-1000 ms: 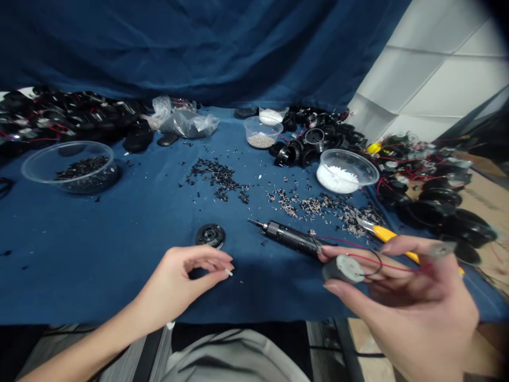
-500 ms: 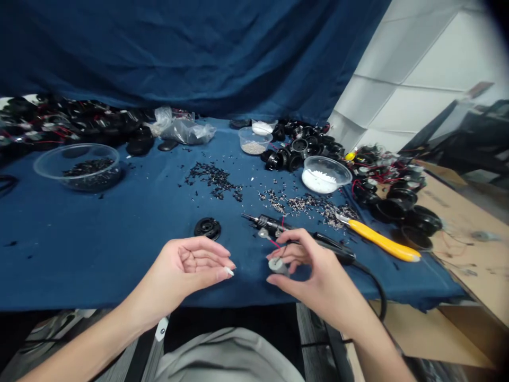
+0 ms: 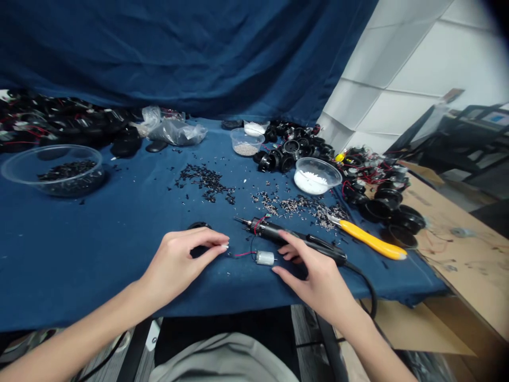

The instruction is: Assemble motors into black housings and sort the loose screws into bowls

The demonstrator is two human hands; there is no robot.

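Currently, the small silver cylindrical metal motor (image 3: 265, 258) lies on its side on the worktop covered in blue cloth (image 3: 119, 254), between the two hands. Its thin shaft points toward the right hand (image 3: 320, 273); a red wire (image 3: 243, 254) and a black wire leave the opposite end.

Left hand (image 3: 178, 260): thumb and fingertips pinched on a small white piece (image 3: 225, 246), shape too small to make out. Right hand: fingers and thumb spread, nothing gripped, fingertips just beside the motor's shaft end; thumb contact cannot be told.

Behind the left hand, a black round plastic disc (image 3: 198, 225), mostly hidden. Beyond the motor, a black cylindrical electric screwdriver (image 3: 270, 230) lies slantwise, bit to the left, its far end partly behind the right hand. To its right, a yellow-handled utility knife (image 3: 374, 239), blade end near loose silver screws (image 3: 298, 205).

Farther back: scattered small black screws (image 3: 204, 179); a round clear plastic tub (image 3: 325, 168) of small white parts; at left, a wide clear plastic bowl (image 3: 24, 165) of dark small pieces. Black ring-shaped plastic parts (image 3: 292, 147) are heaped behind the tub.
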